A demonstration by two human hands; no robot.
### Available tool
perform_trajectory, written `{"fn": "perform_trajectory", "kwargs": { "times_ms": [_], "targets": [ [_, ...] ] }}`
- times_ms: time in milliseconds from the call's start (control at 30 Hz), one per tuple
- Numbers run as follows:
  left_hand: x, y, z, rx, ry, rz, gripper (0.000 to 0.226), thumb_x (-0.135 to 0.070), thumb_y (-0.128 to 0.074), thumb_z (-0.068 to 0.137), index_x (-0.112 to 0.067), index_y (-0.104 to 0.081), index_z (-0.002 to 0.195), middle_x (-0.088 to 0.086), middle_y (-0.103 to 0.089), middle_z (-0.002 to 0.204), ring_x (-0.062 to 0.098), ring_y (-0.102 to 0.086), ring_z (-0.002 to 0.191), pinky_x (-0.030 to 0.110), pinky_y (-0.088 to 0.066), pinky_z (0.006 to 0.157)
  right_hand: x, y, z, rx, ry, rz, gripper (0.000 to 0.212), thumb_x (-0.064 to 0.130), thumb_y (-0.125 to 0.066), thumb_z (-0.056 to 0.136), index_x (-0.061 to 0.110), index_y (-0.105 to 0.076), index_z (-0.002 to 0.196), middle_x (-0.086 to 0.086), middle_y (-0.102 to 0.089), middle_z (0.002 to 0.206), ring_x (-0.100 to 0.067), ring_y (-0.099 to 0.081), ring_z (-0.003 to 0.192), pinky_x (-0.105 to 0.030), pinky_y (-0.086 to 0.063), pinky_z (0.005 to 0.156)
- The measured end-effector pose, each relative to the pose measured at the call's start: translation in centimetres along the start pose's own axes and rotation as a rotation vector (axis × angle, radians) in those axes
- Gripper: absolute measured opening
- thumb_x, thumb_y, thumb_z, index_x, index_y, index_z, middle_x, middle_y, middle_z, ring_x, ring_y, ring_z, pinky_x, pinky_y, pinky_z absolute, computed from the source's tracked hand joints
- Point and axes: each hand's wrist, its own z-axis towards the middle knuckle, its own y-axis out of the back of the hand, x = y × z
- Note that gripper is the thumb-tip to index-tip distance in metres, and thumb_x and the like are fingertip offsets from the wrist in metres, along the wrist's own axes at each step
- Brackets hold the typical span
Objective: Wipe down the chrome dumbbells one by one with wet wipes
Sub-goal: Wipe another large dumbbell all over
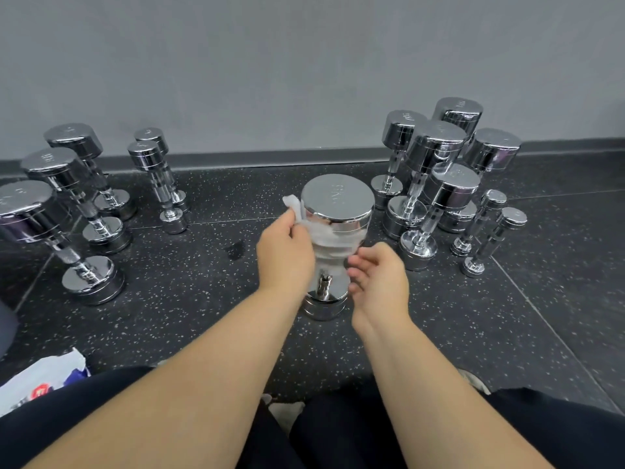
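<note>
One chrome dumbbell (338, 199) stands upright on its end on the dark speckled floor (209, 299), in the middle, directly in front of the person. A white wet wipe (326, 236) lies around the side of its upper head. The left hand (285, 255) pinches the wipe at the left edge of this head, so its grip is closed on the wipe. The right hand (378, 275) is just beside the handle, fingers loosely curled. Its fingertips are close to the lower edge of the wipe, but I cannot tell if this grip holds it.

Five more dumbbells (49, 164) stand at the left and several others (436, 140) at the right, near the grey wall (304, 62). A white packet (44, 375) lies at the lower left.
</note>
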Motion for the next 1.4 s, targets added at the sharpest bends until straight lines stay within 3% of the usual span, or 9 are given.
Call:
{"fn": "perform_trajectory", "kwargs": {
  "times_ms": [267,367,500,667,767,900,1200,1300,1400],
  "targets": [
    [-0.9,-1.7,-0.5,0.153,0.35,-0.399,0.047,-0.044,-0.029,0.099,-0.019,-0.059,0.126,0.002,-0.062,0.123,0.018,-0.057,0.109,0.035,-0.046,0.09,3.1,-2.9,1.8,0.157,0.117,0.009,0.041,0.05,-0.041,0.1,0.021,-0.07,0.094,0.014,-0.072,0.079,-0.004,-0.068,0.075,-0.024,-0.054,0.071],
    [-0.7,-1.9,2.5,0.169,0.488,-0.371,0.037,-0.029,-0.029,0.103,-0.011,-0.061,0.111,0.008,-0.061,0.095,0.015,-0.054,0.079,0.029,-0.037,0.064,3.5,-3.8,2.7,0.159,0.118,-0.036,0.038,0.05,-0.043,0.101,0.025,-0.067,0.086,0.015,-0.072,0.067,-0.005,-0.069,0.069,-0.025,-0.053,0.068],
    [0.9,-2.2,3.2,0.21,0.448,-0.306,0.028,-0.016,-0.04,0.098,-0.007,-0.066,0.106,0.019,-0.069,0.099,0.028,-0.066,0.096,0.036,-0.05,0.085,3.4,-3.8,3.3,0.164,0.115,-0.057,0.032,0.047,-0.046,0.1,0.027,-0.066,0.086,0.018,-0.072,0.068,0.0,-0.069,0.068,-0.024,-0.051,0.063],
    [-0.8,-1.1,4.7,0.183,0.364,-0.362,0.03,-0.003,-0.043,0.093,-0.01,-0.062,0.071,0.001,-0.053,0.05,0.012,-0.043,0.038,0.02,-0.032,0.045,3.2,-4.0,3.9,0.178,0.121,-0.019,0.024,0.046,-0.049,0.098,0.032,-0.064,0.085,0.023,-0.071,0.074,-0.011,-0.066,0.092,-0.037,-0.053,0.09],
    [-1.2,-0.8,2.5,0.216,0.334,-0.344,0.036,-0.021,-0.041,0.095,-0.014,-0.052,0.062,-0.001,-0.051,0.062,0.013,-0.045,0.058,0.027,-0.034,0.06,2.8,-3.7,3.8,0.175,0.126,-0.002,0.03,0.048,-0.045,0.1,0.032,-0.064,0.083,0.025,-0.069,0.065,-0.01,-0.067,0.084,-0.031,-0.053,0.078],
    [-1.0,-0.8,2.9,0.368,0.338,-0.337,0.049,-0.058,-0.033,0.098,-0.021,-0.06,0.117,-0.004,-0.066,0.117,0.014,-0.06,0.109,0.032,-0.042,0.092,2.6,-3.8,3.8,0.151,0.104,-0.003,0.039,0.051,-0.041,0.1,0.03,-0.074,0.103,0.006,-0.075,0.097,-0.016,-0.071,0.093,-0.033,-0.057,0.073],
    [-2.4,-0.9,8.1,0.638,0.314,-0.368,0.02,-0.03,-0.063,0.09,-0.011,-0.063,0.095,0.009,-0.062,0.094,0.024,-0.056,0.089,0.032,-0.042,0.081,2.7,-3.6,4.2,0.157,0.047,0.025,0.026,0.046,-0.047,0.098,0.042,-0.071,0.108,0.017,-0.071,0.098,-0.005,-0.067,0.089,-0.025,-0.05,0.064],
    [-5.3,-0.7,9.7,0.726,0.25,-0.161,0.008,-0.017,-0.056,0.092,-0.011,-0.058,0.088,0.009,-0.058,0.084,0.02,-0.053,0.075,0.029,-0.039,0.068,4.6,-5.0,6.6,0.139,-0.063,0.008,0.039,0.028,-0.041,0.105,0.026,-0.05,0.142,0.003,-0.063,0.124,-0.013,-0.058,0.102,-0.026,-0.048,0.075],
    [-6.5,-0.9,10.5,0.828,0.226,0.05,0.02,-0.014,-0.053,0.09,-0.017,-0.05,0.07,0.003,-0.052,0.068,0.015,-0.048,0.061,0.026,-0.036,0.06,5.2,-4.4,9.2,0.127,-0.132,0.052,0.054,0.027,-0.017,0.108,0.003,-0.011,0.156,-0.02,-0.019,0.161,-0.034,-0.022,0.148,-0.023,-0.031,0.106]
  ]
}}
